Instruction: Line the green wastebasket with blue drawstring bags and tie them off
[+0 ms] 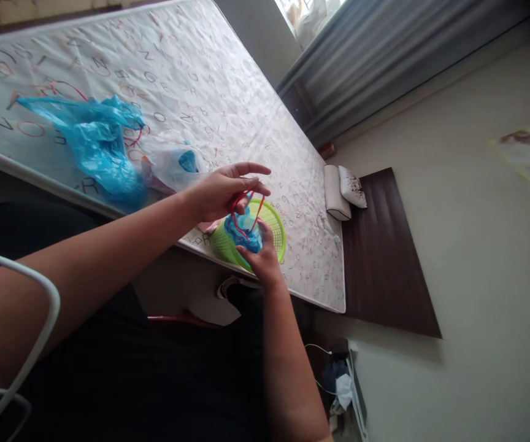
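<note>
My left hand (228, 187) has a loop of red string (259, 212) at its curled lower fingers, while the upper fingers stretch out. The string hangs down to a bunched blue plastic bag (241, 233). Thumb and fingers of my right hand (265, 252) close round that bag from below. Behind both hands a light green mesh basket (276, 230) rests near the mattress edge, partly covered by the bag and my right hand.
A larger blue plastic bag (103, 147) and a clear plastic bag (168, 156) lie on the letter-patterned mattress (241, 92). Pillows (338, 193) rest by the dark headboard (384, 252). A white cable (53, 301) curves across the lower left.
</note>
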Demonstrator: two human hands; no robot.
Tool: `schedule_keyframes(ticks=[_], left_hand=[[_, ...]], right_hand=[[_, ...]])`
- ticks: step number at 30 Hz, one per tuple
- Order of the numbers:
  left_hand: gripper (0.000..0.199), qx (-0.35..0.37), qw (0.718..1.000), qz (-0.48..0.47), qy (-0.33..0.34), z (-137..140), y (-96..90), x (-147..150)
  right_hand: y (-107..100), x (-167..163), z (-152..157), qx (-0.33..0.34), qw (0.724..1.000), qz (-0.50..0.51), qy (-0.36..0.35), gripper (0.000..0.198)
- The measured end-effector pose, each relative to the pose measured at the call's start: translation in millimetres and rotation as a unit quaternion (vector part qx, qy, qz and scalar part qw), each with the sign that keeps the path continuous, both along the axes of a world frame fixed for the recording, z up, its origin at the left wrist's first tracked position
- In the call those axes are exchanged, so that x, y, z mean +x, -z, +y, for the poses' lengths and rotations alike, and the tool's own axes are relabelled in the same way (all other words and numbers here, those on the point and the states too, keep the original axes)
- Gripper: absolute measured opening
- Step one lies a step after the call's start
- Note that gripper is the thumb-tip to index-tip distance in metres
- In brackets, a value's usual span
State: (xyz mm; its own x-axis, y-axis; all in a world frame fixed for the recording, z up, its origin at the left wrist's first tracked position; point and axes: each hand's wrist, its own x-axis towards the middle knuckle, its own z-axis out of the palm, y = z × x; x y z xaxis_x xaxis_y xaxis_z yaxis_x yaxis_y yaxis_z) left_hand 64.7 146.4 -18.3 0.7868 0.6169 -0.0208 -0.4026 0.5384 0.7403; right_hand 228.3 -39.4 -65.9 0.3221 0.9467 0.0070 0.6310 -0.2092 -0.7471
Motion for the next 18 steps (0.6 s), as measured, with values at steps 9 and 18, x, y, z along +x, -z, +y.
schedule_keyframes(ticks=[9, 18], left_hand=[[0.043, -0.010, 0.999, 0.017, -0.042, 16, 7.2, -7], [0.030, -0.060, 0.993, 0.020, -0.101, 35, -13.4, -33]], right_hand=[[12, -4, 21, -0.115, 0.987, -0.107, -0.036, 0.029], [0, 55, -4, -0.146, 0.950, -0.276, 0.035, 0.032]])
